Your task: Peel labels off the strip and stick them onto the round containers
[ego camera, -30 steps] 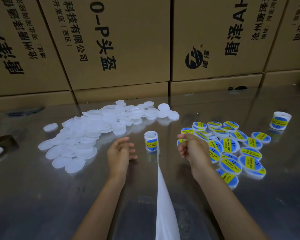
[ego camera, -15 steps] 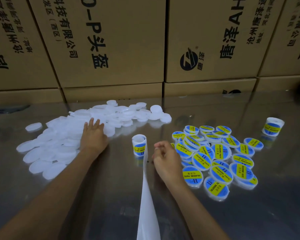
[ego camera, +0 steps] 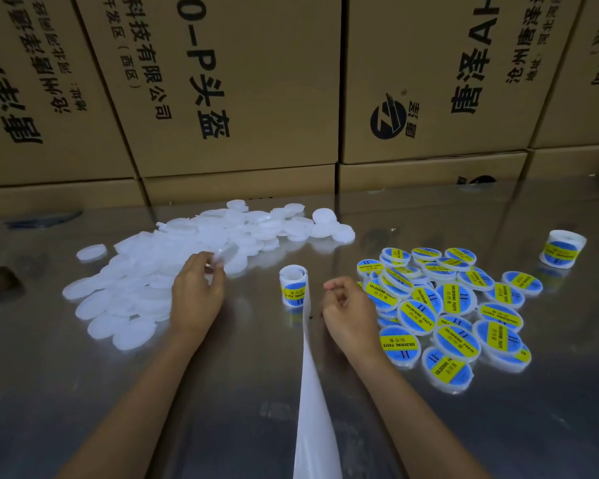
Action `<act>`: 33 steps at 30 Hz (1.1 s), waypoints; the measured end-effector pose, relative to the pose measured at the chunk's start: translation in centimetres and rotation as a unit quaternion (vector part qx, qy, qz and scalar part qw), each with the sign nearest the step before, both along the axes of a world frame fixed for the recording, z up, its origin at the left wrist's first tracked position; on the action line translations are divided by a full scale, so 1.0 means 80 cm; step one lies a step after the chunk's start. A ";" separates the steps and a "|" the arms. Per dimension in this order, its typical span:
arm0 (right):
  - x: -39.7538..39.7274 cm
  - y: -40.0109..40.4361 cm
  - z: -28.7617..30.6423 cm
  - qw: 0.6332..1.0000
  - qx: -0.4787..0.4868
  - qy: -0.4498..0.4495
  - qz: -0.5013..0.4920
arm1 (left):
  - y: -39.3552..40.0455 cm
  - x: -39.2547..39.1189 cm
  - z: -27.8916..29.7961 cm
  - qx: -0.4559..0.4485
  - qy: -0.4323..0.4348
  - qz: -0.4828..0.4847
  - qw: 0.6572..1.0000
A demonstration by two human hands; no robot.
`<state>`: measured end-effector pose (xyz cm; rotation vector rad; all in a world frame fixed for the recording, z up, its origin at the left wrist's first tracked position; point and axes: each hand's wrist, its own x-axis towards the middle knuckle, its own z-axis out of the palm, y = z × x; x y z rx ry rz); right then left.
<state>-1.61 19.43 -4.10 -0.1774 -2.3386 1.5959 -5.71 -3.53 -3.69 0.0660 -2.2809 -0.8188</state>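
Left hand (ego camera: 196, 295) pinches one plain white container (ego camera: 226, 254) at the near edge of the unlabelled pile (ego camera: 173, 264). Right hand (ego camera: 346, 311) – fingers curled, whether they pinch a label cannot be told – sits between the upright label roll (ego camera: 293, 285) and the labelled containers (ego camera: 443, 312). The white strip (ego camera: 313, 409) trails toward the camera.

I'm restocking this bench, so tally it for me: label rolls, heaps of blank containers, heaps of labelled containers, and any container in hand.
Label rolls: 2
Heap of blank white containers: 1
Heap of labelled containers: 1
Blank container pinched by the left hand: 1
Total: 5
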 end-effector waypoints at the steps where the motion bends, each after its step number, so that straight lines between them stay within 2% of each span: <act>1: 0.001 0.000 0.000 1.000 -0.004 0.003 0.000 | 0.010 0.010 0.002 0.064 -0.016 -0.010 0.998; 3: 0.001 0.000 -0.001 1.000 -0.008 0.008 -0.001 | 0.036 0.031 0.012 0.252 -0.063 -0.053 0.964; 5: 0.000 0.000 -0.001 1.000 -0.013 0.013 0.004 | 0.063 0.051 0.025 0.411 -0.086 -0.108 0.901; 8: 0.001 -0.002 -0.003 0.999 0.000 0.015 0.039 | 0.103 0.073 0.037 0.507 -0.110 -0.154 0.841; 13: 0.004 -0.003 -0.006 0.988 0.073 0.022 0.131 | 0.140 0.079 0.027 0.577 -0.142 -0.127 0.794; 18: 0.003 -0.003 -0.003 0.986 -0.006 -0.004 0.164 | 0.131 0.077 0.025 0.608 -0.135 -0.156 0.767; 26: -0.001 -0.004 -0.005 0.988 -0.041 0.010 0.147 | 0.125 0.079 0.026 0.620 -0.130 -0.170 0.755; 33: 0.008 -0.008 -0.006 0.988 -0.050 0.033 0.139 | 0.127 0.081 0.026 0.583 -0.156 -0.182 0.776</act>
